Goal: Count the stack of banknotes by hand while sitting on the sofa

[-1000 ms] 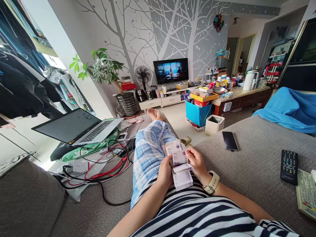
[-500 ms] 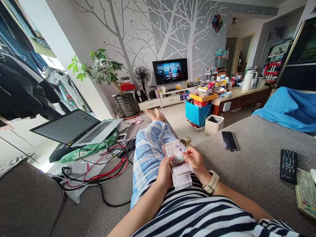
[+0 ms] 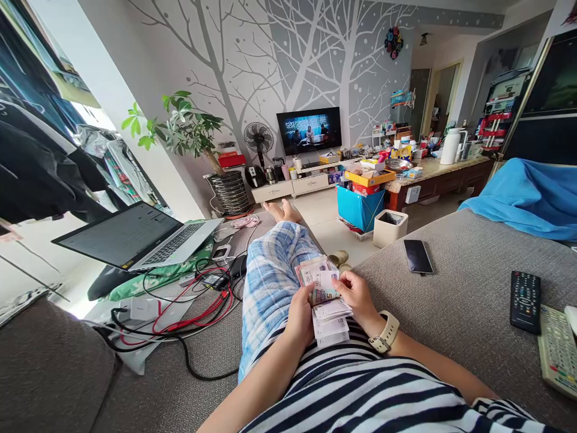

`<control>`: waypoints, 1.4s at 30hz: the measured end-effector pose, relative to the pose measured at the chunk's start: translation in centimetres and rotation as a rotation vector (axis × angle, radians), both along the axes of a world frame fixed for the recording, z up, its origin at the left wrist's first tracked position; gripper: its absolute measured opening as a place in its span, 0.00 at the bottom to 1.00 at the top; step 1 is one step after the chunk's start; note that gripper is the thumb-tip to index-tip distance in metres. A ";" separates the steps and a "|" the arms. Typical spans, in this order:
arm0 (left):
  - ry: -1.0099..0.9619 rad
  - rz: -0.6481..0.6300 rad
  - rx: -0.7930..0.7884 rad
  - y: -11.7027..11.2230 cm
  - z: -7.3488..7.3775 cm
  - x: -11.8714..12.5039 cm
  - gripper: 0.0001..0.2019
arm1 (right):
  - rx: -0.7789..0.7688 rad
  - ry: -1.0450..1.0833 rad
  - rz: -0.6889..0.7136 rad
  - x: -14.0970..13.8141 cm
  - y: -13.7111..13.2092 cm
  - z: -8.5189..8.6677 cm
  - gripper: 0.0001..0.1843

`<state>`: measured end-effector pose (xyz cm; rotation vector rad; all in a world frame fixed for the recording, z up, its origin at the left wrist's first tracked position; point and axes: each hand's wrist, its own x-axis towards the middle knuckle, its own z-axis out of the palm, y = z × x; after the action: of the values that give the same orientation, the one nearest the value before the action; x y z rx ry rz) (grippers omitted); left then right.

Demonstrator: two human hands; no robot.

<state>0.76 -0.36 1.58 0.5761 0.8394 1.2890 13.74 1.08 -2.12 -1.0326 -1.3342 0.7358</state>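
Note:
A stack of banknotes (image 3: pixel 325 290) lies across my lap, with pinkish and purplish notes fanned at its upper end and a "5" printed on one. My left hand (image 3: pixel 301 310) is closed around the stack's left side, thumb on top. At the right edge, my right hand (image 3: pixel 358 296) pinches a note between thumb and fingers. Below the hands, the lower ends of several notes (image 3: pixel 332 331) hang down over the striped shirt. Fingers under the stack are hidden. A pale watch is strapped on my right wrist.
On the grey sofa (image 3: pixel 469 313) to my right lie a phone (image 3: pixel 418 257), a black remote control (image 3: pixel 525 302) and a pale remote (image 3: pixel 559 349). A laptop (image 3: pixel 175 240) and tangled cables (image 3: pixel 198 316) are on my left. A white bin (image 3: pixel 390 228) stands beyond the sofa edge.
A note at the upper end has shifted under my right hand, exposing more of the pinkish notes behind it. Both hands stay nearly in place; the view has tilted slightly.

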 end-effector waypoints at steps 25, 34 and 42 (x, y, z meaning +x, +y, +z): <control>-0.006 -0.052 0.021 0.3 -0.6 -0.3 0.18 | 0.055 0.146 0.106 -0.2 -0.9 0.7 0.14; 0.003 -0.039 0.011 0.2 -0.3 -0.1 0.17 | 0.026 0.124 0.109 -0.2 -1.0 0.8 0.16; 0.023 -0.055 0.001 0.0 -0.3 -0.1 0.18 | 0.027 0.131 0.126 -0.2 -0.9 0.6 0.16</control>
<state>0.64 -0.37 1.28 0.6119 0.8367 1.2348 13.59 0.18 -1.50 -0.8700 -1.3001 0.8626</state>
